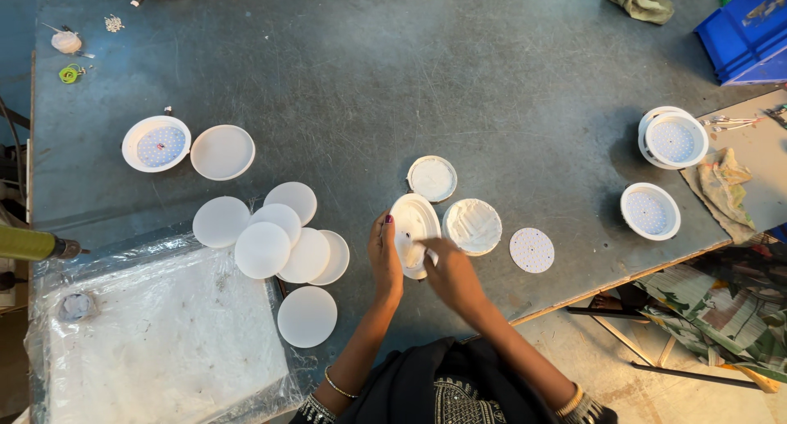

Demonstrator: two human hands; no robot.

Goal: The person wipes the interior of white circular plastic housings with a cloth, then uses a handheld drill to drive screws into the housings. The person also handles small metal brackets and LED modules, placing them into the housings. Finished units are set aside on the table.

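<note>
Nearest, both hands clamped on a tilted white round housing (414, 231) above the worktop (459, 80): left hand (385, 256) gripping its edge, right hand (447, 272) pressing its face. Just right, a paste-filled dish (472, 226), a perforated disc (531, 250). Left, overlapping white round covers (279, 240).

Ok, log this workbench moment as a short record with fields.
left hand: steadies white round housing, tilted on edge
right hand: presses into the housing's inside
beside it: tub of white paste, its lid, dotted round board
left of hands: heap of white diffuser discs
surface: grey worktable
</note>
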